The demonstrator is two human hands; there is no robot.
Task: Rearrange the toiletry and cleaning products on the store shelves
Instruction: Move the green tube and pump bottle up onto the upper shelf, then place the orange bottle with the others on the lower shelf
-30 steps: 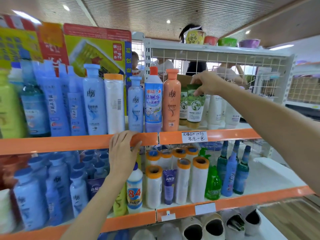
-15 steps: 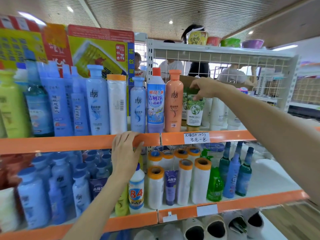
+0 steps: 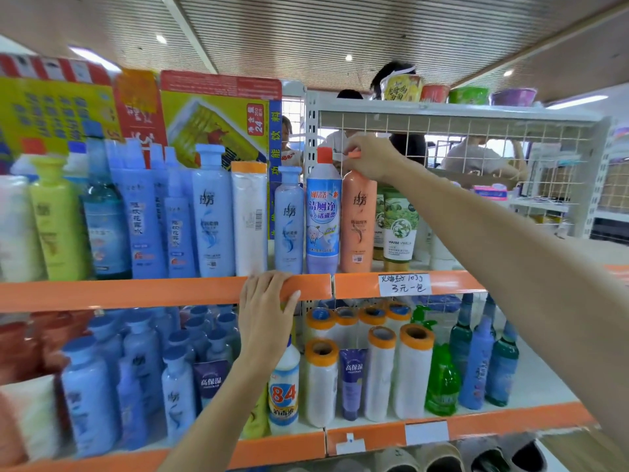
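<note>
My right hand (image 3: 369, 157) grips the cap of a tall orange shampoo bottle (image 3: 358, 223) standing on the upper shelf. A blue-and-white toilet cleaner bottle with a red cap (image 3: 323, 216) stands just left of it. To its right stand green "Warm" tubes (image 3: 400, 229). My left hand (image 3: 267, 315) rests flat on the orange front edge of the upper shelf (image 3: 136, 291), fingers over the rim. Blue shampoo bottles (image 3: 212, 212) and a white roll with an orange cap (image 3: 250, 218) fill the shelf further left.
The lower shelf (image 3: 289, 444) holds blue bottles, an "84" disinfectant bottle (image 3: 284, 393), white rolls (image 3: 412, 373), a purple tube and green and blue bottles (image 3: 476, 366). A handwritten price label (image 3: 404, 284) hangs on the upper rail. A wire-mesh rack (image 3: 476, 131) and people stand behind.
My right hand let go of the green tube and moved left and up onto the orange bottle's cap. My left hand stayed on the shelf edge.
</note>
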